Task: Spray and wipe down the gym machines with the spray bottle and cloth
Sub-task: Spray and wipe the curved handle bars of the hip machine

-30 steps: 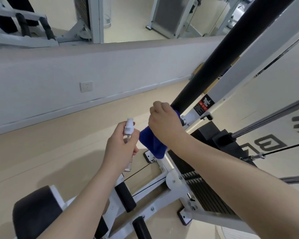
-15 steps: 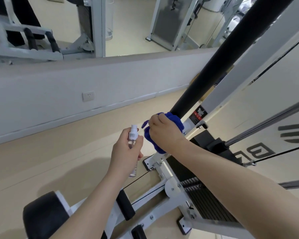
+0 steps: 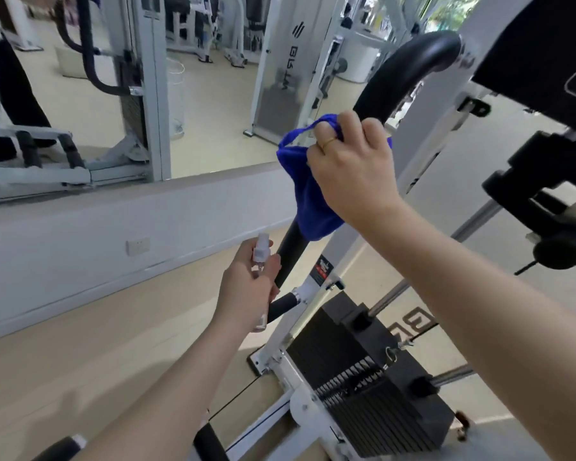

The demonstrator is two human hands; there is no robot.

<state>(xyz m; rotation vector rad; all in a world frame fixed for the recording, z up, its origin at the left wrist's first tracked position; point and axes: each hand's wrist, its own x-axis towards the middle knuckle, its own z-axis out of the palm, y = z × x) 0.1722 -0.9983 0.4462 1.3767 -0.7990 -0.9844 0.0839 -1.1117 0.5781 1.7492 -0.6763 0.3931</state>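
Right-hand fingers (image 3: 363, 128) are clamping the blue cloth (image 3: 308, 201) around the black padded bar (image 3: 406, 66); its long axis is running up-right and down-left from them. Left hand (image 3: 246, 287), below, is gripping the spray bottle (image 3: 259, 249), nozzle facing the bar.

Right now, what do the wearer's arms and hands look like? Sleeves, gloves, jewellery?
Both forearms are bare with no sleeves in view, and there are no gloves. The right hand wears a thin gold ring on one finger. The left hand shows no ring or watch.
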